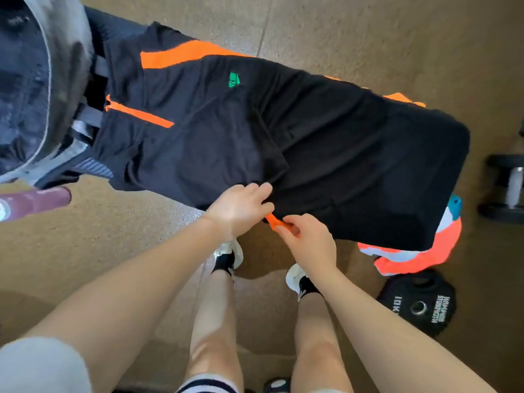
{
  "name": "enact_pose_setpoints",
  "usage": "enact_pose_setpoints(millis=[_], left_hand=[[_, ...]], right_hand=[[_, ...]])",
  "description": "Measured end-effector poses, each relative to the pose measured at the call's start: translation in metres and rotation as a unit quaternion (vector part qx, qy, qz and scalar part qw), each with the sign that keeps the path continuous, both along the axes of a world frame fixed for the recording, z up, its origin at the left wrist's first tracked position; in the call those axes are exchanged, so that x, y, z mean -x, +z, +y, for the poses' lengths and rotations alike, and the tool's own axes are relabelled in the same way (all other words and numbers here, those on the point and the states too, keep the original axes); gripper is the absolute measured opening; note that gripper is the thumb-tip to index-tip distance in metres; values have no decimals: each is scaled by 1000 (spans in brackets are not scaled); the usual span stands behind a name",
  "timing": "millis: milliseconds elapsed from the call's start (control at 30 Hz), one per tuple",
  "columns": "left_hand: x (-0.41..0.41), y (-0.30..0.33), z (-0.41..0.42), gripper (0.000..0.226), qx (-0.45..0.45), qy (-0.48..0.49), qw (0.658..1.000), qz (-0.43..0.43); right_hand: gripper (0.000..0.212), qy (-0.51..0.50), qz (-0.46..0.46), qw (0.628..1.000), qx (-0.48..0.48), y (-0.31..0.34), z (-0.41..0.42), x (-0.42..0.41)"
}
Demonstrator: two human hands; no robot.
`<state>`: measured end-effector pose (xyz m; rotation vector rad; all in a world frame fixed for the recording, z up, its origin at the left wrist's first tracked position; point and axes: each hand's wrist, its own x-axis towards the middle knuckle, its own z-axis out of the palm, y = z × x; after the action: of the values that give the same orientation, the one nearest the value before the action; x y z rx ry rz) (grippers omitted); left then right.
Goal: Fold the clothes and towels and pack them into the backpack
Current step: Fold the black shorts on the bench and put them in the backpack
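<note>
While both hands work the near hem, the left hand (241,208) pinches the black edge of the black garment (255,131), fingers curled on the cloth; the right hand (307,236) pinches an orange strip (273,221) at the same hem, just beside the left. Garment lies spread along the bench (442,177), its orange panels showing. Backpack (34,89) sits open at the bench's left end, touching the garment. A second orange-and-white garment (419,256) hangs off the right end. Risk: with only 2 close-set grips, lifting may let far cloth slide floorward or drag.
</note>
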<state>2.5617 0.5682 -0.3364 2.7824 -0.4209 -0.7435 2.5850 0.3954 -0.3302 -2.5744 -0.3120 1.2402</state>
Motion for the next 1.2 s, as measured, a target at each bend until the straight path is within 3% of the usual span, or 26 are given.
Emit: enact_pose_setpoints(millis=[100,233,367,467,600,700,767,867,933,1000,1100,1200], left_hand=[[-1,14,2,10,45,38,998,-36],[3,25,9,32,86,107,987,-81],[-7,32,22,33,27,129,984,-116],[-23,26,22,32,-9,140,978,-151],[-41,9,12,6,-41,189,971,-140],[-41,-4,0,13,-59,260,963,-46],[-39,-4,-8,17,-67,282,957,-30],[-37,-1,-22,23,-80,306,949,0],[-34,5,-30,26,-57,371,926,40],[-28,9,-39,42,-41,408,909,73],[-20,12,-62,76,-85,393,913,67],[-29,20,-98,83,-41,370,928,-6]], right_hand=[[33,-21,-48,999,-14,4,9,8],[12,9,-171,985,-10,9,23,13],[2,-31,-145,989,22,21,13,-14],[10,28,-182,981,56,24,-1,-47],[9,68,-232,964,111,15,-17,-75],[10,73,-221,959,162,10,-43,-75],[14,43,-210,962,171,11,-65,-72],[17,-75,-175,968,166,18,-102,-74],[15,-147,-132,965,174,25,-126,-80],[12,-172,-84,965,180,36,-147,-92],[19,-170,-41,977,121,55,-170,-114],[26,-204,57,977,-17,65,-182,-138]])
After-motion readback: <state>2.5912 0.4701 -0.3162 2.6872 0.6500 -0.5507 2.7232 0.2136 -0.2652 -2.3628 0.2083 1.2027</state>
